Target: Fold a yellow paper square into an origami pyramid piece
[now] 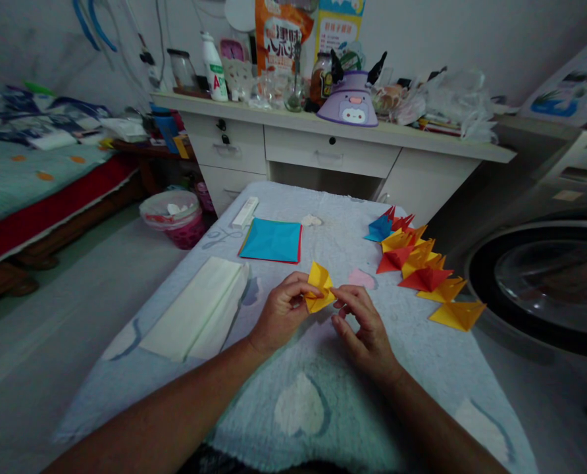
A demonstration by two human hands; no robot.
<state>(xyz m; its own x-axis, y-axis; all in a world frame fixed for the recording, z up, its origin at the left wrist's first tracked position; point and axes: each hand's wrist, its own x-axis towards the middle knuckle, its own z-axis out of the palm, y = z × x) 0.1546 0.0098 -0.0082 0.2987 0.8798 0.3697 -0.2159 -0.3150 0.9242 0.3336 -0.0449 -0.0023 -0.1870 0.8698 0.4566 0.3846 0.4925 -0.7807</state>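
A partly folded piece of yellow origami paper (319, 280) is pinched between the thumb and fingers of my left hand (284, 309). My right hand (365, 326) is just to its right, with the index fingertip against the paper's edge and the thumb held apart below. Beyond my hands lies a stack of square paper sheets (272, 240), blue on top with red edges showing beneath. Along the table's right side stand several folded paper cranes (424, 276) in yellow, red, orange and blue, set in overlapping rows.
A pale green folded paper packet (199, 309) lies on the cloth-covered table (298, 408) at left, and a small white box (246, 212) sits farther back. Behind is a cluttered white desk (323, 148). A pink bin (175, 220) stands left, a washing machine (545, 276) right.
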